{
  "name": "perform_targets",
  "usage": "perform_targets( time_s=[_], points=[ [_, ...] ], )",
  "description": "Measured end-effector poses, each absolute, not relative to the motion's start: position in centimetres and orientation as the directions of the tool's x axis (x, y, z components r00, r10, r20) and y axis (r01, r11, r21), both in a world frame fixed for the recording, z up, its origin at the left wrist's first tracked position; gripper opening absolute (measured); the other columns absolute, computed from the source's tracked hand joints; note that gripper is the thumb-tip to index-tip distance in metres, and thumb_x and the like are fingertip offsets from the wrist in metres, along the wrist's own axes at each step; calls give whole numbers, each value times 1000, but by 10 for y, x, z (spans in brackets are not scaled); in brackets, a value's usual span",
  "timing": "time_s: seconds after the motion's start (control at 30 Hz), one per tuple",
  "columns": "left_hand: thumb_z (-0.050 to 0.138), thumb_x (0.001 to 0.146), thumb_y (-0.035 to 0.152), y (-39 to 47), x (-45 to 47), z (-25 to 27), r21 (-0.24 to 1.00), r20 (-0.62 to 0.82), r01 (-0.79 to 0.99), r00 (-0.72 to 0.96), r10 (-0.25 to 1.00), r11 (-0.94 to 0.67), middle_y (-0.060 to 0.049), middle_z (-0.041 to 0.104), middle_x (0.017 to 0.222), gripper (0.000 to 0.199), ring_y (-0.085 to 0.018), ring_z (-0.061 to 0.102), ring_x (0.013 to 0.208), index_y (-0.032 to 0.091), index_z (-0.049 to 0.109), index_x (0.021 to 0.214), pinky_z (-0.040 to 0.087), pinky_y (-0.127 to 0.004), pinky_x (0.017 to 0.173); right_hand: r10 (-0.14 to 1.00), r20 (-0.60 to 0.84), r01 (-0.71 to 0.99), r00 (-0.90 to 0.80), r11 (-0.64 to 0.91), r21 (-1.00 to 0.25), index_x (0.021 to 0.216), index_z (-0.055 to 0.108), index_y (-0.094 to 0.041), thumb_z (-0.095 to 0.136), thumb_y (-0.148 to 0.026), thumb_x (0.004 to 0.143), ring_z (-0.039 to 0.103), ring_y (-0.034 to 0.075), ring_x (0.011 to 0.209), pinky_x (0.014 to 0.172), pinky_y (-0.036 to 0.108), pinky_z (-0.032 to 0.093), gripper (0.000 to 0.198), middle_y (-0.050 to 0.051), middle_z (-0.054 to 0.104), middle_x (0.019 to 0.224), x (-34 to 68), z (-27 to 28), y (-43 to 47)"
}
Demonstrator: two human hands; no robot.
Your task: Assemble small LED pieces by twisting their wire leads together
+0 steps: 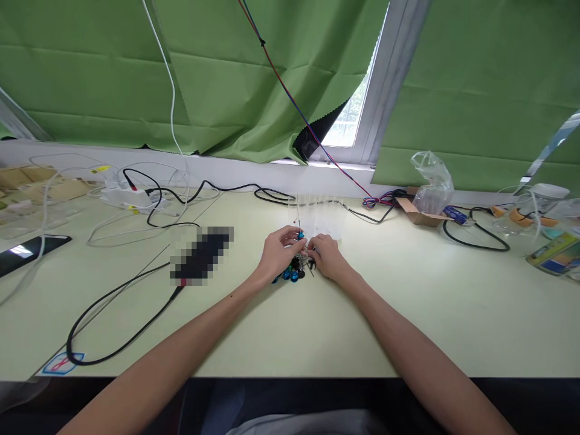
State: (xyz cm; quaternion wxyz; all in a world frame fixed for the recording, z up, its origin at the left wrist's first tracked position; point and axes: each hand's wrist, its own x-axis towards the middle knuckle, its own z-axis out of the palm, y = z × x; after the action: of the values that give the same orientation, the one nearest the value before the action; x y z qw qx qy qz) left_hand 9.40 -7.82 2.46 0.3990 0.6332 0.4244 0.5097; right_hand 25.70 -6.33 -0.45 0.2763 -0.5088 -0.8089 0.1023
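Observation:
My left hand (281, 249) is closed, thumb and fingers pinching a small shiny blue piece (301, 234) with a thin stem pointing up. Close beside it, my right hand (327, 255) has its fingers curled down at the edge of a small pile; what they pinch is too small to make out. Round glossy blue pieces (294, 276), a black disc (301, 274) and thin metal and dark bits make up the pile, which lies under and between my hands. Just behind my hands stands a clear plastic container (333, 219).
To the left, a pixelated dark device (202, 257) has a black cable (113, 296) looping from it. A phone (34, 251) lies farther left. At the back are a white power strip (131, 196), loose cables and a cardboard box (421, 214) with a plastic bag.

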Motion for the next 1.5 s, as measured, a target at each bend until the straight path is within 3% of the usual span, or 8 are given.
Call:
perform_targets(
  time_s=[0.27, 0.53, 0.97, 1.5],
  points=[
    [71, 74, 40, -79, 94, 26, 938, 298, 146, 129, 946, -315, -2, 62, 80, 32, -17, 68, 65, 17, 64, 96, 59, -34, 70, 872, 416, 672, -257, 470, -572, 81, 55, -20, 49, -18, 89, 52, 22, 94, 85, 38, 39, 10, 6, 61, 92, 261, 4, -63],
    [71, 75, 42, -79, 94, 26, 939, 284, 164, 126, 950, -303, -2, 60, 84, 33, -17, 69, 64, 18, 64, 97, 59, -33, 68, 899, 417, 372, -137, 437, -819, 79, 54, -21, 51, -35, 87, 56, 18, 79, 76, 33, 45, 16, 2, 62, 83, 264, 26, -70],
    [70, 75, 44, -89, 99, 34, 934, 249, 201, 223, 943, -295, -3, 69, 80, 35, -17, 68, 60, 18, 65, 98, 56, -32, 65, 903, 380, 280, -203, 425, -861, 81, 49, -21, 47, -41, 90, 52, 15, 71, 66, 29, 42, 22, -1, 56, 76, 262, 27, -75],
    [70, 75, 39, -92, 99, 36, 936, 239, 198, 257, 936, -293, -2, 69, 76, 30, -17, 68, 60, 20, 66, 97, 57, -31, 65, 913, 333, 335, -235, 398, -854, 78, 41, -23, 41, -41, 93, 45, 14, 60, 59, 27, 38, 24, -5, 46, 63, 261, 30, -78]
  ],
)
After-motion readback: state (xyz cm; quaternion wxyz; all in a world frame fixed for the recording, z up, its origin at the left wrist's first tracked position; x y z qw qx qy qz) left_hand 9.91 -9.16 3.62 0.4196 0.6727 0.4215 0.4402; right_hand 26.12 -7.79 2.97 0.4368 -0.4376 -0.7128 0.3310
